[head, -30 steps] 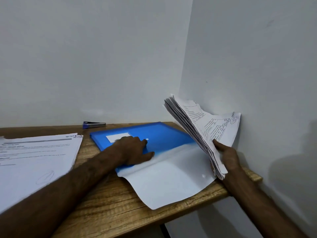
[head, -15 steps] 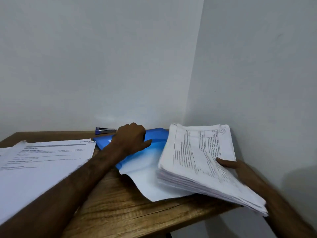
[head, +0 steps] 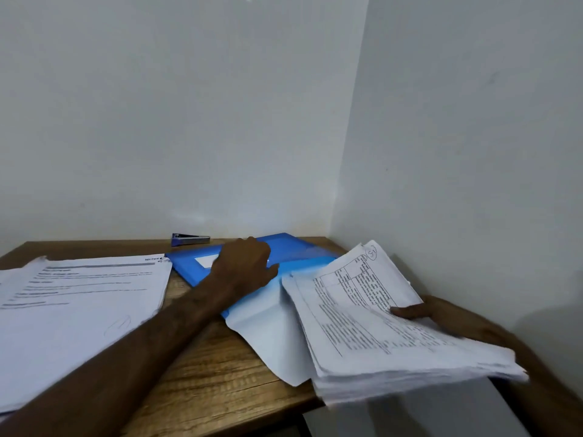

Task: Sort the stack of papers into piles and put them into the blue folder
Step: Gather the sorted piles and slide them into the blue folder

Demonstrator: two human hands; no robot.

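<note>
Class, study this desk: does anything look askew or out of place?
Yes. The thick paper stack in the right hand juts past the table's front-right edge, its sheets fanned unevenly. A white sheet sticks out at an angle from the blue folder.

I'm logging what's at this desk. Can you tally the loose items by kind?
Paper stacks: 2, the left pile lying flat, the right stack held by the right hand
Blue folder: 1
Stapler: 1
Total: 4
</note>
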